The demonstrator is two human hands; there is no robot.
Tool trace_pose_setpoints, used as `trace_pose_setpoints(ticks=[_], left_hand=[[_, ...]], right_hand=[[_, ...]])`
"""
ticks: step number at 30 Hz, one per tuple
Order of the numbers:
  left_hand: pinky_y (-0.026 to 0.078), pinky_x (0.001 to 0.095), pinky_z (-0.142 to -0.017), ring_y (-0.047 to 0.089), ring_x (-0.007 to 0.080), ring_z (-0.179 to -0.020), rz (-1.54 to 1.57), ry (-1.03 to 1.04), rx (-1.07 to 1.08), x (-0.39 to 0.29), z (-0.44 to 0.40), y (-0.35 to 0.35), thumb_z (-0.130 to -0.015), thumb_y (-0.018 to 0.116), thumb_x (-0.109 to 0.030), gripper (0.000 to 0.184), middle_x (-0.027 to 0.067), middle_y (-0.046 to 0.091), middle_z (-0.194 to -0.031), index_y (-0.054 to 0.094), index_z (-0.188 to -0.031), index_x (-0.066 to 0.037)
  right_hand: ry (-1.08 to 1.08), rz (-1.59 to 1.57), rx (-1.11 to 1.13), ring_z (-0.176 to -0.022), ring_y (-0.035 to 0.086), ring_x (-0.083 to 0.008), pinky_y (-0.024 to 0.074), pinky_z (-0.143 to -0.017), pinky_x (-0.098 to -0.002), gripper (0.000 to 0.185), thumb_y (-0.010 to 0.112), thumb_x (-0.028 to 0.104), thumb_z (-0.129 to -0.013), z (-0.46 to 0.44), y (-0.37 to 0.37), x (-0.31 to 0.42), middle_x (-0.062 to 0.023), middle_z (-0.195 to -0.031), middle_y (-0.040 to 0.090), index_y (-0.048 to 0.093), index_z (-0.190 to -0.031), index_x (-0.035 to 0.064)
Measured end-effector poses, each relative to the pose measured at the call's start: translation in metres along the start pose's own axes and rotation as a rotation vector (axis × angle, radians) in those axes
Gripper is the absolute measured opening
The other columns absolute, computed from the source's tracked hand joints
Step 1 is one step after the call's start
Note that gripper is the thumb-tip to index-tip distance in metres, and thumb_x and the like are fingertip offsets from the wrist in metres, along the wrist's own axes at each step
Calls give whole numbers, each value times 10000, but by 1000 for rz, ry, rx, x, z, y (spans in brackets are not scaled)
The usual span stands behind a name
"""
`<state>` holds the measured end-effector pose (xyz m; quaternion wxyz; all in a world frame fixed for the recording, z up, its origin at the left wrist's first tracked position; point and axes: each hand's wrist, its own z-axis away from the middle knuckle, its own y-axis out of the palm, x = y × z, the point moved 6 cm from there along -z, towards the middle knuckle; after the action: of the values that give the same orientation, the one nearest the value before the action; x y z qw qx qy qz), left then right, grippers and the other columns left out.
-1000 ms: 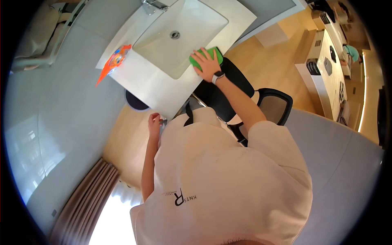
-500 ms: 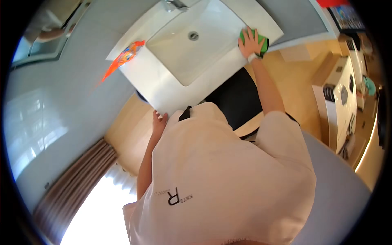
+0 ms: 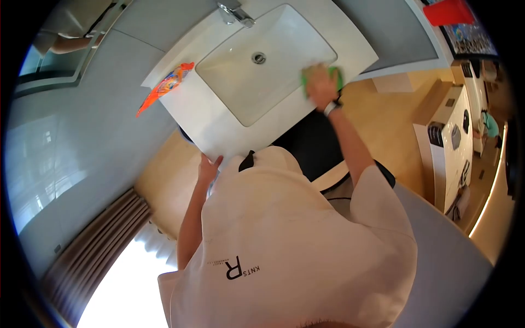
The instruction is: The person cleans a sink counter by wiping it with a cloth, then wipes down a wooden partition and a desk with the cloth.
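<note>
While the near corner of the surface point(image 3: 232, 134) is touched by the left hand point(image 3: 209, 169), its thumb is held apart from the fingers; whether the edge is gripped cannot be told. To the right of that hand, a black chair point(image 3: 313, 145) is partly hidden by the surface and could be bumped by a sidestep. Farther out, the green cloth point(image 3: 338, 78) is covered by the right hand point(image 3: 321, 88) on the surface; the fingers are blurred, so how firmly it is held cannot be told. Near the edge, the cloth could be dropped if pressure is eased; pushed leftward, it could be slid into the basin point(image 3: 235, 82). Beyond the left hand, an orange bag point(image 3: 164, 88) is perched with its tip apparently past the edge and could be toppled by a wide sweep. Beyond both hands, the faucet point(image 3: 236, 13) could be knocked by a long reach.
</note>
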<state>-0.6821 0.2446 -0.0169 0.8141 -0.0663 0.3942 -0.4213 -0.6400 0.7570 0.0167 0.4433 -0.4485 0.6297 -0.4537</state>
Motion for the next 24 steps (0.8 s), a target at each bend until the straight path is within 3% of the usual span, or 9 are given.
trace_pose_setpoints(ticks=[1, 2, 4, 8, 10, 14, 17, 22, 24], left_hand=[[399, 483, -1183, 409, 401, -1500, -73, 155, -171, -17, 10, -4, -883, 857, -330, 979, 274, 341, -1663, 292, -1615, -10], [399, 483, -1183, 409, 401, -1500, -75, 161, -166, -27, 14, -1, -883, 857, -330, 979, 274, 341, -1663, 292, -1615, -10], [266, 589, -1240, 170, 449, -1592, -516, 449, -355, -64, 23, 1, -831, 887, -323, 1137, 252, 74, -1747, 170, -1668, -45], [186, 674, -1236, 66, 486, -1604, -720, 502, -224, -84, 8, 18, -804, 900, -332, 1206, 259, 20, -1749, 126, -1687, -57], [134, 703, -1236, 24, 497, -1609, -687, 629, -180, -90, 5, 19, -781, 907, -408, 1255, 269, 14, -1749, 118, -1693, -59], [125, 703, -1238, -6, 491, -1613, -784, 619, -168, -85, -14, 17, -767, 869, -566, 1302, 264, -2, -1753, 109, -1699, -66], [74, 675, -1261, -43, 468, -1619, -940, 604, -118, -96, -15, 12, -780, 758, -744, 1304, 242, -14, -1760, 123, -1701, -75], [29, 648, -1278, -56, 414, -1631, -781, 612, -171, -89, -6, 9, -805, 784, -684, 1236, 193, -17, -1771, 153, -1702, -113], [82, 605, -1293, 37, 392, -1630, -701, 616, -163, -93, -12, 6, -806, 839, -574, 1095, 219, 111, -1749, 327, -1643, -88]], right_hand=[[174, -96, -105, -1546, 339, -389, 206, -1174, -777, 579, 542, 362, -1013, -6, 8, -52, -123, -1654, 420, 493, -1572, 219], [336, -27, -67, -1575, 274, -390, 182, -1187, -766, 676, 550, 452, -1003, -12, 40, -108, -157, -1702, 324, 435, -1605, 165], [676, -188, -203, -1579, 264, -389, 176, -1212, -728, 766, 563, 491, -980, -16, 50, -177, -191, -1701, 315, 394, -1615, 96], [701, -108, -170, -1574, 276, -392, 193, -1227, -689, 806, 572, 493, -964, -18, 68, -164, -208, -1687, 333, 372, -1616, 64], [574, -16, -90, -1570, 288, -391, 191, -1232, -681, 792, 570, 471, -969, -8, 50, -93, -213, -1682, 344, 370, -1620, 66], [161, -323, -2, -1555, 303, -423, 163, -1239, -705, 730, 637, 386, -918, 34, -30, 88, -216, -1654, 382, 463, -1575, 118], [-274, -518, 103, -1574, 275, -393, 162, -1262, -683, 687, 672, 344, -927, 71, -48, 185, -83, -1698, 356, 475, -1580, 260], [-464, -565, 166, -1579, 272, -364, 176, -1277, -645, 639, 677, 308, -963, 70, -65, 169, -70, -1698, 355, 488, -1571, 260], [-415, -538, 200, -1579, 270, -361, 170, -1278, -646, 632, 666, 311, -972, 56, -64, 148, -67, -1693, 361, 483, -1574, 255]])
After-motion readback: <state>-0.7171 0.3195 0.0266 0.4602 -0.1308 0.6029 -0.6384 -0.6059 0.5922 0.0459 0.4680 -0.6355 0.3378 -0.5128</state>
